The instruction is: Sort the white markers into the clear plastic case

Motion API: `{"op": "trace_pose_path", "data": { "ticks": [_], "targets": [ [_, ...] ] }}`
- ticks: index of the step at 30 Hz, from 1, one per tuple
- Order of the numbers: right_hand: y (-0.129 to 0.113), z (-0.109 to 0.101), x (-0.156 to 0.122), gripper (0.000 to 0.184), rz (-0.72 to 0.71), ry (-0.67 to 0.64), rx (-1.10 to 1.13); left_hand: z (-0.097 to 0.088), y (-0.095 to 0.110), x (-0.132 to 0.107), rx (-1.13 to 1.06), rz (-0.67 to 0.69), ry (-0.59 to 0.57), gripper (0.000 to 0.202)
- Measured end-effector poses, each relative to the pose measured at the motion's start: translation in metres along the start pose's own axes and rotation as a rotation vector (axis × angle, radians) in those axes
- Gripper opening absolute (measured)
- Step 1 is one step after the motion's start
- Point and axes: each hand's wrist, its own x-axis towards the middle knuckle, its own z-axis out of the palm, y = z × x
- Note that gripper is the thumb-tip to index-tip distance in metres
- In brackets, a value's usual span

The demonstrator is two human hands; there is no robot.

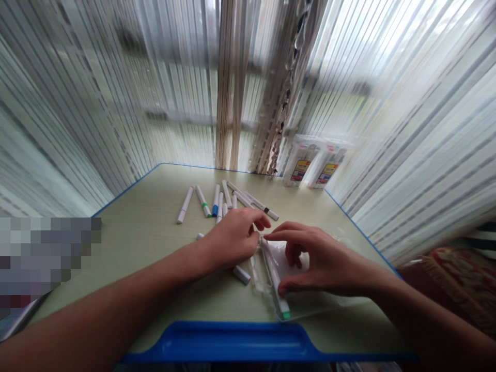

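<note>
A white marker with a green end (285,314) lies along the left side of a clear plastic case (321,310) on the table. My right hand (313,256) spans this marker, thumb by its lower part and fingertips at its far end. Close to that far end is my left hand (238,235), fingers bent and apart from the thumb, with nothing visible in them. Partly under my left forearm lies another white marker (242,275). Several more, among them a green-banded marker (203,200) and a blue-ended marker (216,200), are scattered beyond my left hand.
Two clear cases with labels, a left case (300,163) and a right case (327,164), stand at the back right corner. The table (135,232) has a blue rim and a blue front tray (236,338). String curtains (186,103) hang behind it. A blurred-out object is at left.
</note>
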Motion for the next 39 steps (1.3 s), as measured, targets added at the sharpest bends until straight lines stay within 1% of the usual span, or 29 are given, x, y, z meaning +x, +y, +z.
{"op": "trace_pose_path", "data": {
  "ticks": [3, 5, 7, 9, 11, 13, 18, 24, 39],
  "targets": [
    [-0.002, -0.0002, 0.0009, 0.046, -0.009, 0.111, -0.033, 0.0001, -0.0013, -0.001, 0.022, 0.027, 0.018, 0.026],
    [-0.0022, 0.0005, 0.0015, 0.04, -0.045, 0.156, -0.082, 0.0002, -0.0019, -0.0013, 0.032, 0.039, 0.018, 0.025],
    [-0.0014, 0.0016, 0.002, 0.047, -0.101, 0.134, -0.113, 0.0003, -0.0023, -0.0012, 0.042, 0.04, 0.017, 0.023],
    [0.0, 0.0024, 0.0025, 0.06, -0.146, 0.078, -0.122, 0.0004, -0.0022, -0.0007, 0.047, 0.036, 0.01, 0.022],
    [0.0015, 0.0028, 0.0026, 0.071, -0.16, 0.036, -0.128, 0.0005, -0.0018, -0.0003, 0.052, 0.033, 0.004, 0.022],
    [0.0026, 0.0028, 0.0023, 0.075, -0.153, 0.017, -0.139, 0.0005, -0.0013, -0.0002, 0.054, 0.033, -0.002, 0.023],
    [0.0036, 0.003, 0.001, 0.077, -0.124, -0.008, -0.154, 0.0017, -0.0013, -0.0003, 0.048, 0.034, 0.01, 0.026],
    [0.0026, 0.0031, 0.0004, 0.081, -0.085, -0.008, -0.133, 0.0047, -0.004, 0.0005, 0.039, 0.025, 0.03, 0.023],
    [0.0016, 0.0038, 0.0006, 0.081, -0.083, -0.009, -0.099, 0.0037, -0.0029, -0.0003, -0.005, 0.016, 0.005, 0.024]
  ]
}}
